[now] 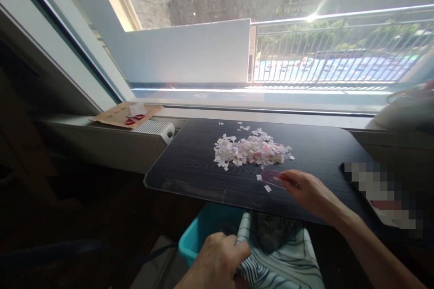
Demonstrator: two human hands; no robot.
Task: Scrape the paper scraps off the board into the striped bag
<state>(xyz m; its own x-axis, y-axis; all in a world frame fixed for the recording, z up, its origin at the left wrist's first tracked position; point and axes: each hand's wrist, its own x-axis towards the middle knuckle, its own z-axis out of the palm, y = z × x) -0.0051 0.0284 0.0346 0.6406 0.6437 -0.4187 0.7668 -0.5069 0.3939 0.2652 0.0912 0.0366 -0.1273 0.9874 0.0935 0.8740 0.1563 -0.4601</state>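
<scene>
A heap of small white paper scraps (249, 150), a few of them pinkish, lies in the middle of the dark table (186, 158). My right hand (307, 189) pinches a thin, see-through pink piece with a curved edge, like a protractor (271, 175), low over the table in front of the heap. Two loose scraps lie beside it. Below the table's front edge, my left hand (220, 257) is closed on the rim of a pale, dark-lined cloth bag (288, 262). The bag's mouth gapes; its shadowed contents are hard to make out.
A turquoise tub (191, 239) stands under the table edge beside the bag. Red-handled scissors (130, 121) rest on a brown paper envelope (111, 115) on the left sill, near a white radiator (159, 128). A blurred-out flat object (379, 194) lies at the table's right.
</scene>
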